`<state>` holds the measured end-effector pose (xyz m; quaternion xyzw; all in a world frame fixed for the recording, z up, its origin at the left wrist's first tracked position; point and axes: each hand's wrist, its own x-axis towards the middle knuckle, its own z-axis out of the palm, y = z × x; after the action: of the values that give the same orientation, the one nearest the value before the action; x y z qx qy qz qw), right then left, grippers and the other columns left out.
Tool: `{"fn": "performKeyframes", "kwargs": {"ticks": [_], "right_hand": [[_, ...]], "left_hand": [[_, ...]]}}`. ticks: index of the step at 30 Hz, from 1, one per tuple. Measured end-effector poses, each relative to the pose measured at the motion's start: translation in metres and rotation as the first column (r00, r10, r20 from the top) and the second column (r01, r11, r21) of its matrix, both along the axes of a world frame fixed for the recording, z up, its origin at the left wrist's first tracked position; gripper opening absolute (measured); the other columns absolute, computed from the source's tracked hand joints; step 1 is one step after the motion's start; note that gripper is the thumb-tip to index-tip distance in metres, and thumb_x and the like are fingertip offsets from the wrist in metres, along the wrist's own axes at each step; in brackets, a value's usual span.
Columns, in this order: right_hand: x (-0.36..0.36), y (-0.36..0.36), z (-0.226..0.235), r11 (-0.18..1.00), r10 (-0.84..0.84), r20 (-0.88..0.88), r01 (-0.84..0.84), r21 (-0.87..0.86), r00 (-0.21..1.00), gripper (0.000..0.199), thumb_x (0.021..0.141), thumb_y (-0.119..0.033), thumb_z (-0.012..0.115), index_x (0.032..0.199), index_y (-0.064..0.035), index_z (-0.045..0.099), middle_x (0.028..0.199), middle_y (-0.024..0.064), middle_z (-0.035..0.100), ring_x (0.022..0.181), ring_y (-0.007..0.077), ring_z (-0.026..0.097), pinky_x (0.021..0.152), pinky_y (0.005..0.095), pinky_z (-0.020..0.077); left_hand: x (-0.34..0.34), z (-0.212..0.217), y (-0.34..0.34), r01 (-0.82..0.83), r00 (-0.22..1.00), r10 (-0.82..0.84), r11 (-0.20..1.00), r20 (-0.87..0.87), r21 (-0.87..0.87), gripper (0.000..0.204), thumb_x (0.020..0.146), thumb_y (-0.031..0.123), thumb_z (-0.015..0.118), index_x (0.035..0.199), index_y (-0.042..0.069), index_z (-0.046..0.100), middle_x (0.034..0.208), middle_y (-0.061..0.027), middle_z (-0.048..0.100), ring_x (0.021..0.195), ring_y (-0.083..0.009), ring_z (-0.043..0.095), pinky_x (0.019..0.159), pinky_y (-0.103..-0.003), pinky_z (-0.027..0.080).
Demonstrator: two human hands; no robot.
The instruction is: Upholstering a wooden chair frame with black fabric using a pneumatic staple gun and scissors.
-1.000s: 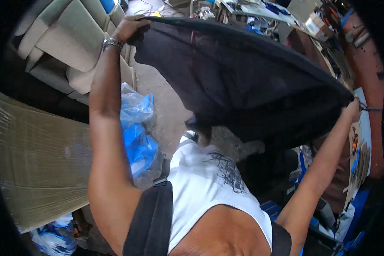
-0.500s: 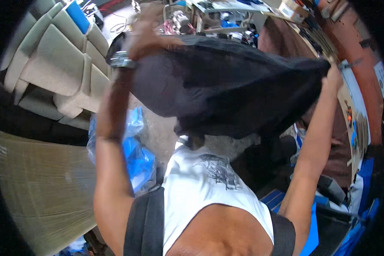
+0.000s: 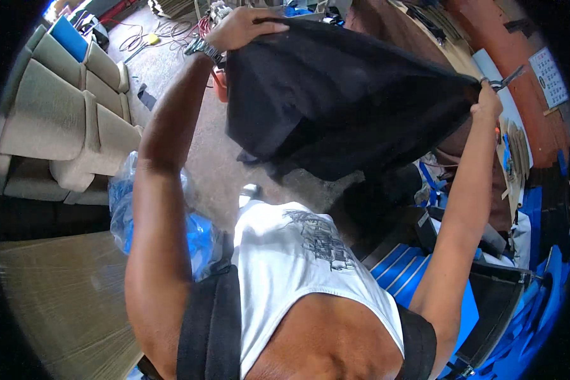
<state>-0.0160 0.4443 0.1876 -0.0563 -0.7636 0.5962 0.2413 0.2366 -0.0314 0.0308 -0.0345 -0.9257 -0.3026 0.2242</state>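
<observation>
"While black cloth [image 3: 335, 101] hangs spread above the grey floor [image 3: 199, 155], what stands around it?"

"Beige seating [image 3: 50, 107], left; blue plastic bags [image 3: 199, 244] partly masked by the left arm [image 3: 161, 215]."

"Any writing?"

"White wall sheet [image 3: 549, 77] at right, its rows of print too small to read."

"Who holds the cloth?"

"Left hand [image 3: 240, 30] and right hand [image 3: 486, 104], fingers [image 3: 263, 12] of each clamped on an upper corner."

Matt, lightly creased cloth [image 3: 348, 101]
</observation>
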Motion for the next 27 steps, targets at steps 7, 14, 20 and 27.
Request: {"fn": "performKeyframes", "kwargs": {"ticks": [7, 14, 20, 27], "right_hand": [[-0.035, 0.073, -0.091, 0.994, 0.103, 0.272, -0.086, -0.072, 0.957, 0.051, 0.082, -0.024, 0.080, 0.117, 0.0066, 0.060, 0.109, 0.0165, 0.064, 0.093, 0.0237, 0.066, 0.071, 0.0385, 0.0563], [-0.018, 0.165, -0.249, 0.956, 0.255, 0.617, -0.101, -0.274, 0.744, 0.043, 0.089, -0.022, 0.073, 0.124, -0.0020, 0.056, 0.111, 0.0157, 0.063, 0.085, 0.0272, 0.069, 0.062, 0.0369, 0.0597], [0.057, 0.212, -0.325, 0.905, 0.396, 0.844, 0.002, -0.425, 0.361, 0.041, 0.095, -0.051, 0.059, 0.112, -0.0134, 0.058, 0.094, 0.0030, 0.070, 0.079, 0.0143, 0.070, 0.047, 0.0223, 0.0445], [0.204, 0.202, -0.346, 0.838, 0.543, 0.839, -0.103, -0.537, 0.041, 0.045, 0.095, -0.050, 0.059, 0.106, -0.0068, 0.063, 0.073, -0.0002, 0.057, 0.050, 0.0041, 0.041, 0.039, 0.0186, 0.0267]], "left_hand": [[0.010, 0.004, 0.029, 0.157, 0.984, -0.163, 0.985, -0.076, -0.077, 0.034, 0.097, 0.029, 0.059, 0.127, 0.013, 0.065, 0.113, -0.0111, 0.069, 0.093, -0.0237, 0.070, 0.086, -0.033, 0.055], [0.011, -0.098, 0.134, 0.267, 0.940, -0.153, 0.888, 0.305, -0.375, 0.038, 0.092, 0.031, 0.064, 0.130, 0.028, 0.060, 0.112, -0.0027, 0.064, 0.080, -0.0253, 0.069, 0.061, -0.039, 0.058], [-0.012, -0.171, 0.186, 0.454, 0.798, -0.236, 0.842, 0.555, -0.294, 0.039, 0.094, 0.039, 0.060, 0.132, 0.030, 0.058, 0.113, -0.0058, 0.061, 0.079, -0.0271, 0.069, 0.059, -0.038, 0.058], [-0.031, -0.193, 0.228, 0.479, 0.704, -0.204, 0.843, 0.680, -0.243, 0.039, 0.098, 0.040, 0.052, 0.135, 0.028, 0.054, 0.107, -0.0096, 0.058, 0.075, -0.0324, 0.070, 0.060, -0.043, 0.058]]}}
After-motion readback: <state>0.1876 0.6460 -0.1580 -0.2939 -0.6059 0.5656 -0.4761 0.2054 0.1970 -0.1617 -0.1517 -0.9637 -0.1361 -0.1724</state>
